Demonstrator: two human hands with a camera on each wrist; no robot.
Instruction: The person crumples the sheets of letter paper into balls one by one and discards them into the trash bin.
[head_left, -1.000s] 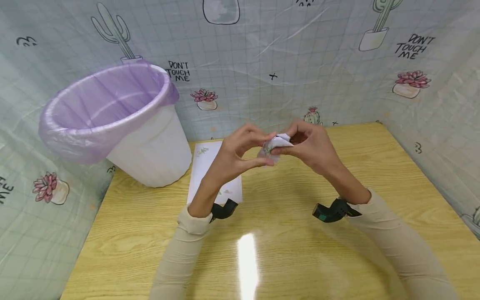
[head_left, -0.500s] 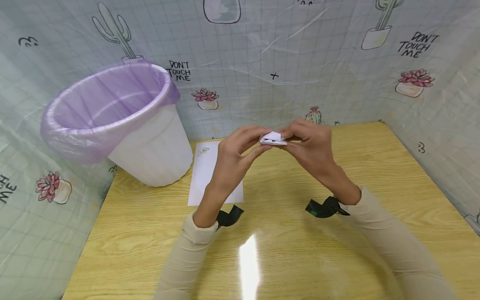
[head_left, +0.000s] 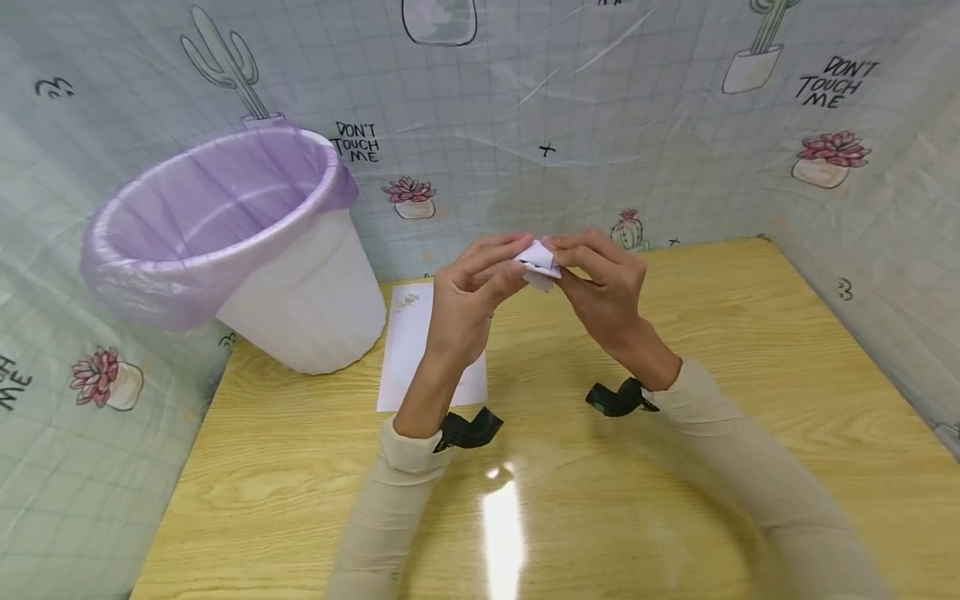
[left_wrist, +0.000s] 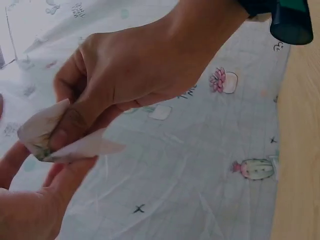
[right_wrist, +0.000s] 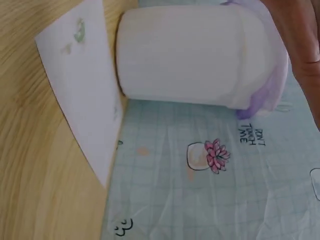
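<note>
A small piece of folded white paper (head_left: pixel 538 257) with a faint green print is held up above the table between both hands. My left hand (head_left: pixel 468 304) pinches its left side, with the thumb pressed on the paper (left_wrist: pixel 42 132) in the left wrist view. On the other side, my right hand (head_left: pixel 603 287) grips the right edge between thumb and fingers. The right wrist view shows only part of the right hand (right_wrist: pixel 300 45) at its upper right corner; the folded paper is out of that view.
A white bin (head_left: pixel 315 292) lined with a purple bag (head_left: pixel 150 287) stands at the back left of the wooden table (head_left: pixel 585 500). A flat white sheet (head_left: pixel 408 350) with green plant prints lies beside it, partly behind the left arm. A cactus-patterned cloth (head_left: pixel 487 142) hangs behind.
Both hands have risen slightly and drawn closer together with the paper. The paper has been turned and folded, its open edge now facing the head camera. The bin and flat sheet have not moved.
</note>
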